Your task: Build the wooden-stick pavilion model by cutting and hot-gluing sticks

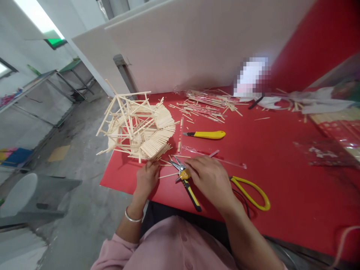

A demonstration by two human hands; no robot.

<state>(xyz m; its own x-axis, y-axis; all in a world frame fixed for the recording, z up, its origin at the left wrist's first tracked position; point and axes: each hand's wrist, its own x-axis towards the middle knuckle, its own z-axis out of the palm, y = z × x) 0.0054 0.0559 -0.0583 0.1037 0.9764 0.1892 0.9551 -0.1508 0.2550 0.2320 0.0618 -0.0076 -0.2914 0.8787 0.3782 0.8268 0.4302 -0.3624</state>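
My left hand (pixel 147 177) is closed at the near edge of the red table, just below the wooden stick model (pixel 157 137). A thin wooden stick (pixel 168 175) runs from its fingers towards my right hand (pixel 210 179). That hand is wrapped round a glue gun (pixel 185 174) with a yellow nose and metal tip; my fingers hide most of its body. A translucent glue stick (pixel 214 153) shows behind the knuckles. Beneath the nose lie cutting pliers (pixel 192 195) with silver jaws and a black-and-yellow handle. The model has a fan-shaped roof and an open frame.
A yellow-handled craft knife (pixel 209 134) lies beyond my hands. Loose sticks and plastic packets (pixel 208 107) are scattered at the back. A yellow loop handle (pixel 263 195) and black cord sit to the right. A pale partition (pixel 191 48) stands behind; stick packs (pixel 340 131) lie far right.
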